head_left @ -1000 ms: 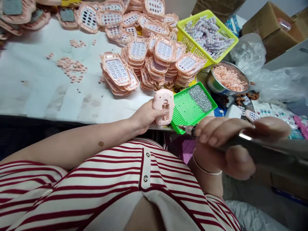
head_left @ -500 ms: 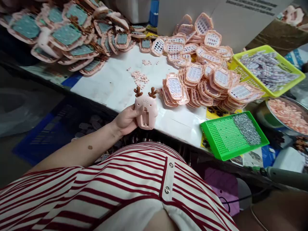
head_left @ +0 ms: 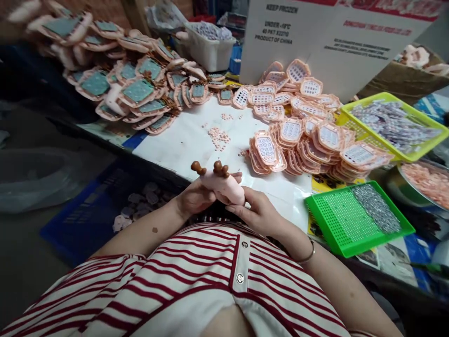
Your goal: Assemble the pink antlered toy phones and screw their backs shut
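Grip of L hand (head_left: 195,197) & R hand (head_left: 261,211) holds rounded pale-pink plastic toy (head_left: 228,189), pref. w/o pressing its brown antlers (head_left: 220,169).

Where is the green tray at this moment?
In the head view, the green tray lies to the right, between the right hand and the metal bowl, nearer than the yellow basket.

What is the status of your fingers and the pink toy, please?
Left fingers and right fingers hold pink toy. Brown antlers at its far end. Green tray apart, right side; no obstruction seen.
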A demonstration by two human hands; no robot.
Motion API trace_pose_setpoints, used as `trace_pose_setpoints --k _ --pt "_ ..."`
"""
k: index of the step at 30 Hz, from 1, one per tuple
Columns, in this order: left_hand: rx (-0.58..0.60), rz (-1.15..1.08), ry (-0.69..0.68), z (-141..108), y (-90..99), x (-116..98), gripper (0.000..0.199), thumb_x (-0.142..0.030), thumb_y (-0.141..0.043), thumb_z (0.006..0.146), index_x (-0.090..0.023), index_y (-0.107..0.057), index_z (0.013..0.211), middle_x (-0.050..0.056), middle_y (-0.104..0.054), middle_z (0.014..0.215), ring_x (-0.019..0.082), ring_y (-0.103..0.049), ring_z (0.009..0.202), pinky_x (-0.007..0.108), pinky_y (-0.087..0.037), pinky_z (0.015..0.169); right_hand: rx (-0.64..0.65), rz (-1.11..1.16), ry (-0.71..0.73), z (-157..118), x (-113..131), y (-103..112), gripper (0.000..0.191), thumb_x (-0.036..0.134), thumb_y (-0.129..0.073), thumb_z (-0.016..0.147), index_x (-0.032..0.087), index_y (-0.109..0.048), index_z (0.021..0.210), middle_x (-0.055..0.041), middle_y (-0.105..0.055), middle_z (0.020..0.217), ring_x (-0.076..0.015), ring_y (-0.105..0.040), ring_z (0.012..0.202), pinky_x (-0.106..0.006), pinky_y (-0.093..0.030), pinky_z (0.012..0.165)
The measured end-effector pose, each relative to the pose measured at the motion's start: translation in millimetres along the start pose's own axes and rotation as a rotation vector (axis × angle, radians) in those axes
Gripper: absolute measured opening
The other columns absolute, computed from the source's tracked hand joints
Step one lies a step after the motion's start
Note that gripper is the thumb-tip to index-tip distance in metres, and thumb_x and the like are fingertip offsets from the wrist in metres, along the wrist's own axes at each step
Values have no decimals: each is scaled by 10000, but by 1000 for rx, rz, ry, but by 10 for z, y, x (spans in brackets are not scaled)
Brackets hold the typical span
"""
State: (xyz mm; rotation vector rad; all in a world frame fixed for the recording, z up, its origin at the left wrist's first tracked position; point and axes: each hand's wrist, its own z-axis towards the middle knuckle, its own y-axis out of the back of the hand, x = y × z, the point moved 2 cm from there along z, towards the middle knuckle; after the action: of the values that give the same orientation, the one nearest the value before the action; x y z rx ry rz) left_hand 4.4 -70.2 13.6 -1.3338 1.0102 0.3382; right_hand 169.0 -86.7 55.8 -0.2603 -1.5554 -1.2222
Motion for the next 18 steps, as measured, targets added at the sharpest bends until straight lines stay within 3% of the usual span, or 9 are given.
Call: trace_pose_setpoints --k 3,6,8,9,11,13,15,17,18 --pt "-79 89 -33 -116 314 -147 511 -459 -938 514 -282 -750 955 62 -759 1098 289 -675 1150 475 -477 1052 118 0 -33 156 -187 -90 515 546 -631 883 160 -620 1224 -130 -728 1172 -255 -693 1034 -417 -568 926" --pt "-180 417 57 -385 910 -489 524 -509 -905 568 -207 -761 972 140 -767 1067 309 -713 1038 466 -523 976 185 -32 -109 134 -362 -54 795 572 -729 795 187 -465 1439 -190 -584 1430 -311 -616 1262 -491 -526 1042" --pt "-235 718 122 -561 1321 -786 649 -501 -910 556 -197 -731 1101 153 -731 1210 326 -677 1136 455 -515 993 149 -2 -173 104 -479 -2 714 566 -682 839 197 -490 1419 -178 -612 1391 -296 -632 1237 -494 -531 1039" --pt "-334 884 121 -612 1501 -945 654 -518 -882 603 -196 -708 1145 134 -716 1255 307 -662 1168 441 -507 1011 129 27 -193 98 -531 17 619 552 -644 872 201 -536 1371 -159 -650 1332 -278 -652 1194 -484 -536 1029" --pt "-613 1123 -19 -593 1744 -1261 639 -587 -773 724 -141 -674 1171 124 -720 1236 281 -658 1148 435 -491 1033 103 70 -214 112 -615 33 465 517 -604 908 206 -617 1253 -125 -699 1214 -247 -677 1109 -455 -546 1002" --pt "-799 1228 -155 -385 1819 -1508 691 -582 -671 833 -92 -572 1310 127 -655 1334 268 -601 1219 443 -425 1102 99 83 -220 146 -668 27 390 485 -606 912 205 -653 1179 -108 -710 1153 -230 -680 1055 -430 -552 968" --pt "-930 1328 -289 -44 1771 -1709 758 -557 -655 863 -66 -471 1411 121 -542 1464 271 -476 1356 441 -306 1186 101 88 -223 178 -694 17 354 461 -610 912 201 -669 1145 -103 -712 1123 -222 -678 1026 -413 -553 942" --pt "-961 1435 -391 342 1667 -1875 793 -539 -685 851 -68 -440 1440 94 -457 1541 259 -327 1469 403 -176 1240 100 101 -230 189 -708 9 333 442 -606 918 198 -676 1134 -100 -714 1106 -216 -678 1008 -401 -551 927" --pt "-972 1585 -416 521 1611 -1947 830 -560 -679 849 -51 -422 1452 109 -462 1537 283 -336 1465 438 -161 1239 97 109 -232 186 -712 7 323 434 -603 921 197 -681 1126 -100 -715 1104 -214 -677 1003 -397 -550 924"
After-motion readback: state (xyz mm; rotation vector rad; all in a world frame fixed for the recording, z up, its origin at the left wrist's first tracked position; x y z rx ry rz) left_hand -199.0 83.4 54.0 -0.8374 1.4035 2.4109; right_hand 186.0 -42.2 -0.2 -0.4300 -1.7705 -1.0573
